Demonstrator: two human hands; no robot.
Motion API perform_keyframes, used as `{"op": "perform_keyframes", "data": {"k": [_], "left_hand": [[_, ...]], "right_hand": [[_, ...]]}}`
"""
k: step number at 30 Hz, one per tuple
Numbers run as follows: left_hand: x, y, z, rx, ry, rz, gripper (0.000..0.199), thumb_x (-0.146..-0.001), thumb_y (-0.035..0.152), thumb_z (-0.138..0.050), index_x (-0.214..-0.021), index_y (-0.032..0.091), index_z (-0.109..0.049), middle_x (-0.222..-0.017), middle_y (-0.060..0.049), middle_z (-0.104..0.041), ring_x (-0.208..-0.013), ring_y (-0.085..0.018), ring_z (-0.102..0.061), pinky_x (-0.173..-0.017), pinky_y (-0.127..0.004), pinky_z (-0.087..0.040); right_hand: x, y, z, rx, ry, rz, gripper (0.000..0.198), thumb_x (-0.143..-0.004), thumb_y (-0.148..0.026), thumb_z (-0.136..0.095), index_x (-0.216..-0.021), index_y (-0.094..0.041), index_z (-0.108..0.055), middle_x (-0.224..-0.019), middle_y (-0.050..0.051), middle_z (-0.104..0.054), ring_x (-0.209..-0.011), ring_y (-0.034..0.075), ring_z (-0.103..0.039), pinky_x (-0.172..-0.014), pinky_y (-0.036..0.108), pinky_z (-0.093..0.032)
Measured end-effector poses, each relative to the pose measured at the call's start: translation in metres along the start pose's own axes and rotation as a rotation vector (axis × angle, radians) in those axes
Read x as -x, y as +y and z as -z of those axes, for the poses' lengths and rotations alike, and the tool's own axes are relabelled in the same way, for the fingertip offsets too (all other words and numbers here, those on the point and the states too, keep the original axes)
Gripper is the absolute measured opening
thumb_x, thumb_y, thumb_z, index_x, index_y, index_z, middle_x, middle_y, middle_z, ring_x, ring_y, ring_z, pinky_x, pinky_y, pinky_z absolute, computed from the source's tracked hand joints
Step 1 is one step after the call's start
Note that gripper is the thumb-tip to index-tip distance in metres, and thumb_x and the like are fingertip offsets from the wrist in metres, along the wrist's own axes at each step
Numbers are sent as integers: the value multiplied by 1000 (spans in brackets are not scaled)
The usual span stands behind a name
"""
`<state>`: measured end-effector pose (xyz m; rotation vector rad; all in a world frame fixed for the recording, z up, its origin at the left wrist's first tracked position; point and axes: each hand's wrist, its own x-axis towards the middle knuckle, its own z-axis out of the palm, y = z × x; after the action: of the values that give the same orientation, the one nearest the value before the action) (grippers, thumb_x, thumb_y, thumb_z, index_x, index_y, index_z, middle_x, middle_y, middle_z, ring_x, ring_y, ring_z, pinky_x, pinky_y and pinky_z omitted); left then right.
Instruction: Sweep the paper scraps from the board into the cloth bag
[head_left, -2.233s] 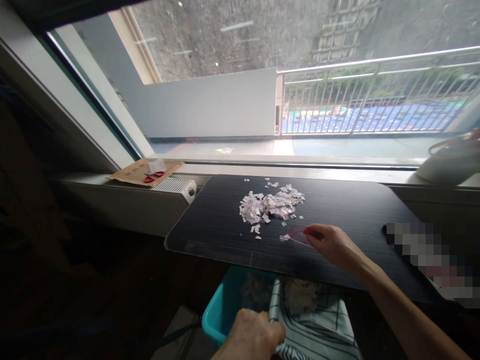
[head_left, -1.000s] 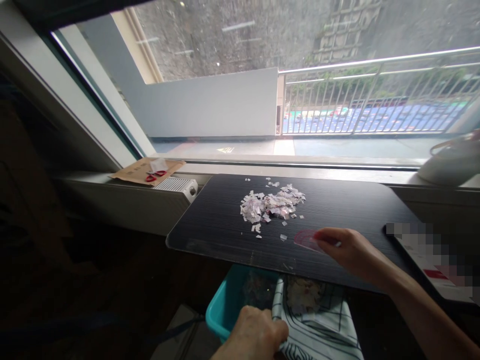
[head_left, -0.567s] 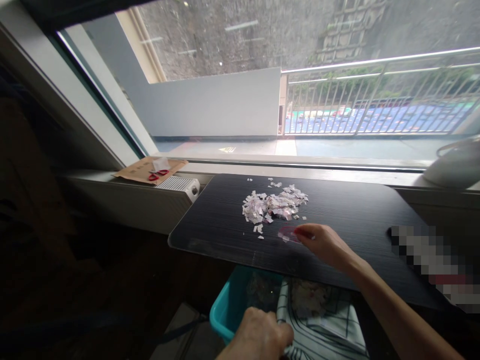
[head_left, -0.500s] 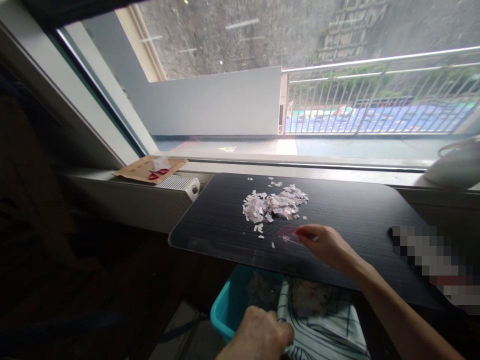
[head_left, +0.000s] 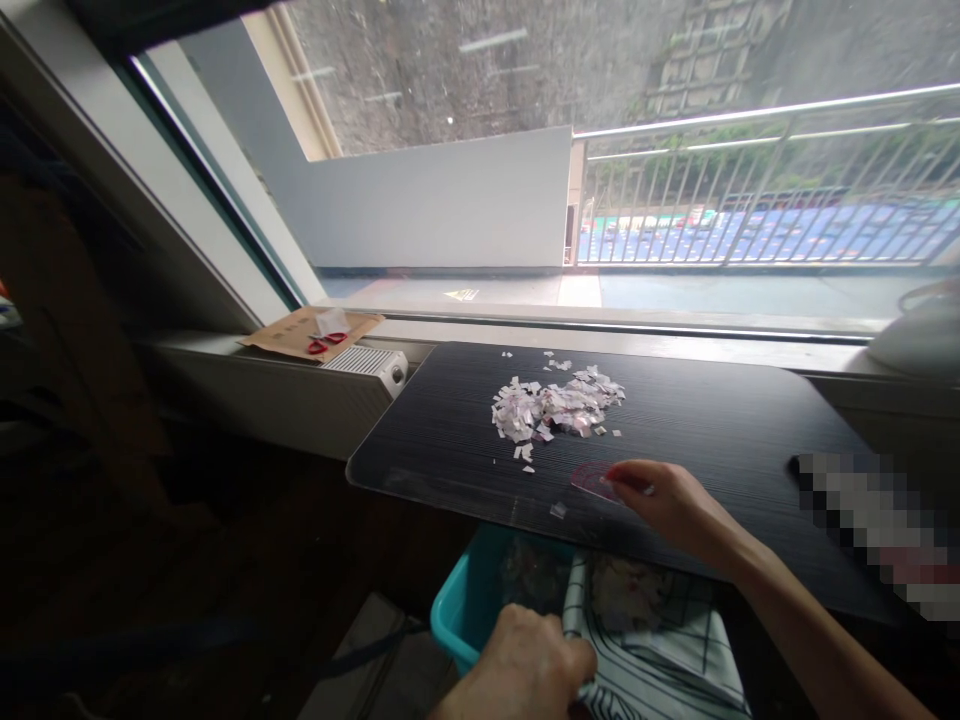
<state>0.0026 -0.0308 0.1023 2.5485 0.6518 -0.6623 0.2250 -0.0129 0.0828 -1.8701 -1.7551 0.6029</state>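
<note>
My right hand (head_left: 667,500) pinches a clear plastic protractor (head_left: 590,479) with pink markings, held low over the black table (head_left: 720,430). Beyond it lies a loose heap of small white paper scraps (head_left: 559,402), with a few strays around it. One small scrap (head_left: 558,510) sits by the table's near edge. Below that edge, my left hand (head_left: 529,650) is closed on the rim of a white cloth bag (head_left: 697,650) with dark lines; its fingertips are hidden. Paper scraps show inside the bag. Beside it stands a turquoise bin (head_left: 454,610) holding something in clear plastic.
On the left sill, red-handled scissors (head_left: 327,343) rest on a brown envelope (head_left: 281,335), next to a white radiator (head_left: 367,365). A blurred-out object (head_left: 877,530) lies at the table's right side. A large window with a railing outside runs behind the table.
My right hand has drawn the protractor slightly toward the table's near edge, and a scrap now lies closer to that edge. My left hand keeps its hold on the bag. The view has shifted slightly.
</note>
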Motion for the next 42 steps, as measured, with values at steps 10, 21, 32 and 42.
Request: {"op": "perform_keyframes", "data": {"k": [10, 21, 32, 42], "left_hand": [[1, -2, 0, 25, 8, -7, 28, -85, 35, -66, -103, 13, -70, -95, -15, -71, -83, -34, -70, -73, -40, -55], [6, -6, -4, 30, 8, 15, 31, -85, 35, -66, -106, 14, -71, -96, -17, -71, -83, -36, -70, -70, -39, -55], [18, -15, -10, 59, 51, 94, 23, -84, 29, -67, -103, 17, -71, -96, -13, -72, -81, -31, -70, -69, -34, -52], [29, -28, -16, 118, 31, 175, 27, -81, 29, -62, -104, 17, -69, -99, -14, -71, -85, -33, -68, -69, -36, -50]], "right_hand": [[10, -19, -6, -61, -114, 50, 25, -85, -29, -51, -86, -20, -74, -75, 0, -71, -66, 15, -61, -61, 23, -42], [-18, -20, -20, -76, -27, 44, 28, -84, -33, -52, -89, -19, -75, -76, 3, -73, -67, 16, -62, -62, 24, -44], [-41, -35, -21, 110, 19, 52, 28, -84, -29, -49, -87, -20, -76, -77, 4, -75, -68, 18, -64, -61, 25, -42], [-51, -42, -13, 270, -30, 81, 29, -87, -26, -47, -82, -20, -74, -74, 6, -73, -67, 18, -63, -58, 24, -35]]}}
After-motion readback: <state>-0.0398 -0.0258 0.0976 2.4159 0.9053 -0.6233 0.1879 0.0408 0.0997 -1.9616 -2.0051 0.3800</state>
